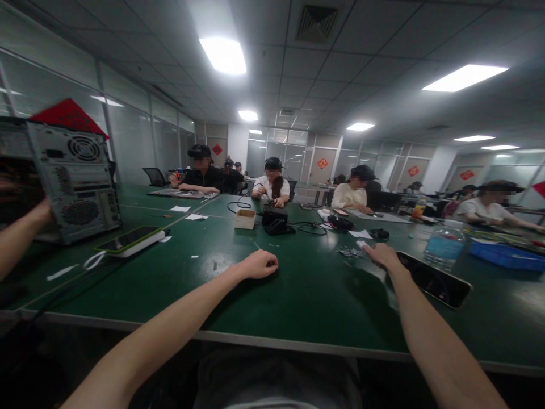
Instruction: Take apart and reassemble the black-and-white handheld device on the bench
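My left hand [260, 264] rests on the green table [298, 307], its fingers loosely curled with nothing showing in them. Farther right, my right hand [382, 255] reaches forward with its fingers closed around a small white piece [361, 244], whose kind I cannot make out. Several small metallic pieces [349, 253] lie just left of that hand. A dark-screened smartphone [434, 279] lies beside my right wrist, partly covered by it.
An opened computer case [79, 176] stands at left, with another person's arm [25, 236] against it. Nearby lies a phone in a green-edged case [130, 240]. A small box [245, 219], black device [275, 218], water bottle [445, 247] and blue tray [506, 255] stand farther off. Co-workers sit opposite.
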The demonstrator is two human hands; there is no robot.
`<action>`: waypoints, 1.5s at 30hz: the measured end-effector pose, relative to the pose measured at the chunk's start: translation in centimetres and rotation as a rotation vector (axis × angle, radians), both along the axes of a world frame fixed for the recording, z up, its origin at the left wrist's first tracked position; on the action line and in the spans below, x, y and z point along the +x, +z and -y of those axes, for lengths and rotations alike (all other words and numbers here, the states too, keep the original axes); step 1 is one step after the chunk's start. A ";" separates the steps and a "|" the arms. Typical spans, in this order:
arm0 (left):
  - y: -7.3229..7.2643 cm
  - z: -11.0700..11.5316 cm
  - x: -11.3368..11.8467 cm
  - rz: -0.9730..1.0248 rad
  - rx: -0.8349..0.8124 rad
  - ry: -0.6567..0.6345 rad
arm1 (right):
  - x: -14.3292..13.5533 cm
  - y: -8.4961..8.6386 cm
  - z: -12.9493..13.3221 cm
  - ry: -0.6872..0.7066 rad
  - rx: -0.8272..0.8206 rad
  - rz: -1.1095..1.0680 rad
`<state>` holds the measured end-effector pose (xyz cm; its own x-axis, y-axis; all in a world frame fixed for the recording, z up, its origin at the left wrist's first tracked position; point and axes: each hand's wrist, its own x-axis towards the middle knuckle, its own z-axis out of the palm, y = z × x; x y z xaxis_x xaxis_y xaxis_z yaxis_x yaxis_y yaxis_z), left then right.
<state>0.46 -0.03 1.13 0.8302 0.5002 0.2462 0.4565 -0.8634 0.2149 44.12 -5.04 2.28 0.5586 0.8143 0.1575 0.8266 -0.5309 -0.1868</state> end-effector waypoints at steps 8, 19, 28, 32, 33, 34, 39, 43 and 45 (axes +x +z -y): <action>0.0 0.0 0.0 0.001 -0.006 -0.017 | 0.5 -1.2 -0.1 -0.025 0.113 0.087; 0.0 -0.1 0.0 -0.013 -0.006 0.003 | 0.7 -1.9 0.1 0.006 0.044 0.050; 0.5 0.5 -0.2 -0.009 -0.035 0.007 | -2.2 -0.5 0.0 0.118 0.206 0.148; 0.3 0.5 -0.1 0.013 0.012 0.042 | -6.6 -0.2 -1.2 0.359 0.315 0.179; 0.3 0.4 -0.1 0.027 0.029 0.058 | -8.1 -0.1 -1.4 0.416 0.343 0.170; 0.2 0.4 -0.1 0.047 0.044 0.073 | -9.7 -0.1 -1.6 0.477 0.370 0.154; -0.1 0.2 0.0 0.167 0.078 0.169 | -18.1 0.2 -0.8 0.829 0.431 -0.033; -0.1 0.3 0.2 0.204 0.077 0.204 | -22.9 -0.5 0.2 0.901 0.373 -0.307; -0.2 0.1 0.2 0.179 0.075 0.220 | -24.1 -1.1 0.4 0.856 0.318 -0.439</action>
